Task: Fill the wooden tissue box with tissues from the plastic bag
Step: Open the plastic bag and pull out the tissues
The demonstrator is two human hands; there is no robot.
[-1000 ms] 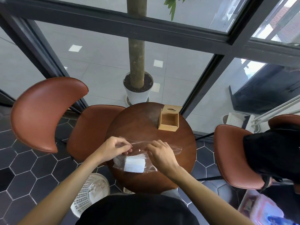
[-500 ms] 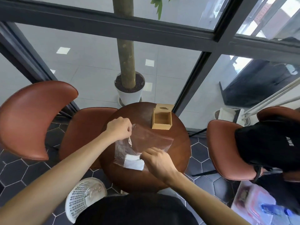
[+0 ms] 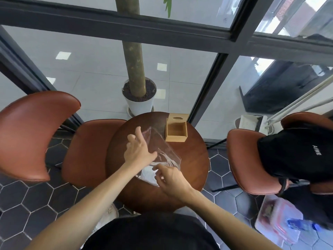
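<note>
The open wooden tissue box stands at the far right of the round table, its slotted lid lying just behind it. A clear plastic bag stretches from near the box down toward me. White tissues show at the bag's near end, partly hidden by my right hand, whose fingertips pinch them. My left hand lies against the bag's left side with its fingers spread. I cannot tell whether the tissues are inside the bag or out of it.
Brown leather chairs stand left and right of the table; a black bag sits on the right one. A potted tree and a glass wall are beyond. A white basket and a plastic container are on the floor.
My left hand went from a closed grip lifting the bag's top to spread fingers beside the bag. The bag now stretches toward the box. My right hand stays at the tissues.
</note>
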